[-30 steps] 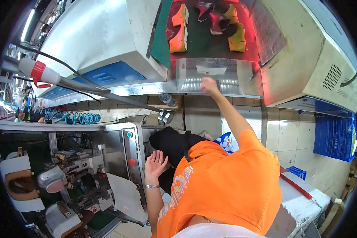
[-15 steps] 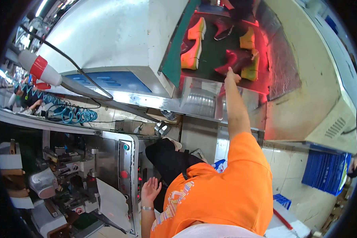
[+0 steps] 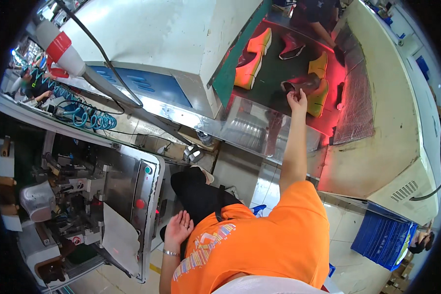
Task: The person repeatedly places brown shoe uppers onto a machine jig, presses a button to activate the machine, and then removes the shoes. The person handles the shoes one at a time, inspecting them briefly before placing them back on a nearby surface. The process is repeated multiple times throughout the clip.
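1. Brown, smooth-looking material forms the shoe upper point(image 3: 307, 83), which is held over the near right part of the belt and is seen overlapping the right yellow forms.
2. The near rim of its opening is pinched by the right hand point(image 3: 297, 99), with thumb and fingers brought together on that edge. Whether its underside is borne by the belt cannot be told.
3. The left hand point(image 3: 180, 228) is kept low by the black-clad thigh, palm turned up, fingers loosely curled and apart, with nothing seen in it.
4. A lengthwise strip of the dark green belt point(image 3: 268, 73) is left uncovered between the left yellow forms point(image 3: 250, 68) and the right yellow forms point(image 3: 319, 98). Farther back, a dark red upper point(image 3: 291, 48) is laid near this strip.
5. Sideways room is bounded by the white metal housing point(image 3: 166, 39) with its green flap point(image 3: 226, 81), and by the cream housing point(image 3: 377, 147), whose inner wall is lined with a wrinkled, shiny panel point(image 3: 356, 100).
6. The belt's near end is met by a glossy, reflective plate point(image 3: 245, 120); its front edge is crossed by the right forearm.
7. At the far right of the belt, a co-worker's dark-covered hand point(image 3: 339, 55) is held beside the red-lit edge, well apart from the brown upper.
8. The yellow forms are rounded and shoe-shaped, tinted by red light.
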The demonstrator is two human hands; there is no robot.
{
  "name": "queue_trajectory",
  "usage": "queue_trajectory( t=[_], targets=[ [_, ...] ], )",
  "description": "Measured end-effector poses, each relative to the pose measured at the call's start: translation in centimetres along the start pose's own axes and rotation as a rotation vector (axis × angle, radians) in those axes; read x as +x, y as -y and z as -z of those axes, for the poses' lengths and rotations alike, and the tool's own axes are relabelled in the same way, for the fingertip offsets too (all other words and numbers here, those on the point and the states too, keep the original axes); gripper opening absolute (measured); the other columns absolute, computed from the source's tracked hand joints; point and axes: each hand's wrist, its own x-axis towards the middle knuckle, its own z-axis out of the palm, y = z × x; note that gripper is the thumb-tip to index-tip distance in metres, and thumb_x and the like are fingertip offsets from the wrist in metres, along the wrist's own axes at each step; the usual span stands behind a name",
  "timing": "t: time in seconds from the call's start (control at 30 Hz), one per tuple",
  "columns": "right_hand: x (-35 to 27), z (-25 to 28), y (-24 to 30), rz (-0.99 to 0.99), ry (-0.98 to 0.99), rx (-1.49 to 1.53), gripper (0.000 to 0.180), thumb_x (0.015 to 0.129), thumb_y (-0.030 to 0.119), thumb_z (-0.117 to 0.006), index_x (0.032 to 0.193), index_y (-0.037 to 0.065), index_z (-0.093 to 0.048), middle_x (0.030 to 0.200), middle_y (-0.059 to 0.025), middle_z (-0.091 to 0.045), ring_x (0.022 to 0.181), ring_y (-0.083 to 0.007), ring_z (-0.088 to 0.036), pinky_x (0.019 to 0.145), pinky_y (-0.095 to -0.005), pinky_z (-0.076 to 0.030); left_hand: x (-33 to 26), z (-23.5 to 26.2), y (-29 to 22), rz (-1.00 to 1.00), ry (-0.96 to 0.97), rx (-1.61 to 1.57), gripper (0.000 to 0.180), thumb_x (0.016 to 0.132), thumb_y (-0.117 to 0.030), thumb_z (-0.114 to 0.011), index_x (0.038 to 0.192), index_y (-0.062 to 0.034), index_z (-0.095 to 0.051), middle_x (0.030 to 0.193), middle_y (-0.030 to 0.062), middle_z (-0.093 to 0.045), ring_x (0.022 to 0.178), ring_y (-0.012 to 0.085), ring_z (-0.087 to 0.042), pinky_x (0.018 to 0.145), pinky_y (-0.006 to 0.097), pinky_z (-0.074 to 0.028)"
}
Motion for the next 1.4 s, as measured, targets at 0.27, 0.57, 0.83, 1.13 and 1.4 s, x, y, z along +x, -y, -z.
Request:
queue_trajectory(
  t=[0.27, 0.57, 0.83, 1.13, 1.4],
  targets=[
    [-26.3, 3.5, -6.0, -0.283, 0.595, -0.416, 0.054, 0.072, 0.017, -0.063, 0.119, -0.002, -0.043, 0.12, -0.0167, -0.048, 0.112, -0.0288, -0.045, 0.093, -0.0437, -0.038, 0.2, -14.1, 5.1, 0.221, 0.597, 0.506, 0.053, 0.088, -0.04, -0.038, 0.128, -0.006, -0.032, 0.131, 0.0129, -0.036, 0.119, 0.0246, -0.036, 0.098, 0.045, -0.028],
    [-34.2, 3.8, -20.0, -0.905, 0.815, -0.411, 0.063, 0.063, 0.014, -0.07, 0.118, -0.003, -0.045, 0.115, -0.0147, -0.052, 0.103, -0.0253, -0.052, 0.091, -0.0361, -0.04, -5.3, -17.4, 1.4, 0.069, 0.997, -0.012, 0.066, 0.083, -0.054, -0.037, 0.125, -0.0037, -0.039, 0.131, 0.013, -0.038, 0.12, 0.0276, -0.036, 0.101, 0.048, -0.023],
    [-31.6, 4.3, -30.8, -1.559, 0.982, -0.67, 0.063, 0.064, 0.015, -0.07, 0.119, -0.001, -0.045, 0.115, -0.013, -0.052, 0.102, -0.0232, -0.053, 0.09, -0.0344, -0.04, -15.3, -10.2, -11.4, -0.547, 1.076, 0.848, 0.062, 0.08, -0.048, -0.052, 0.112, 0.0052, -0.048, 0.109, 0.0136, -0.055, 0.099, 0.0191, -0.054, 0.088, 0.035, -0.041],
    [-30.7, 2.0, -41.2, -1.619, 1.536, -1.465, 0.062, 0.066, 0.016, -0.07, 0.12, 0.001, -0.044, 0.118, -0.008, -0.051, 0.099, -0.018, -0.054, 0.088, -0.0311, -0.041, -24.0, -7.4, -12.1, -0.609, 0.618, 1.039, 0.039, 0.08, -0.031, -0.06, 0.102, 0.0012, -0.055, 0.095, 0.0049, -0.06, 0.085, 0.0106, -0.057, 0.079, 0.026, -0.044],
    [-44.3, -7.0, -47.0, -1.113, 2.525, -1.263, 0.055, 0.079, 0.036, -0.059, 0.115, -0.003, -0.046, 0.114, -0.0151, -0.052, 0.109, -0.0217, -0.046, 0.092, -0.0308, -0.033, -27.2, -7.3, -11.7, -0.751, 0.373, 1.542, 0.027, 0.08, -0.023, -0.06, 0.092, 0.0013, -0.059, 0.081, -0.002, -0.059, 0.074, 0.0039, -0.051, 0.065, 0.021, -0.042]
  ],
)
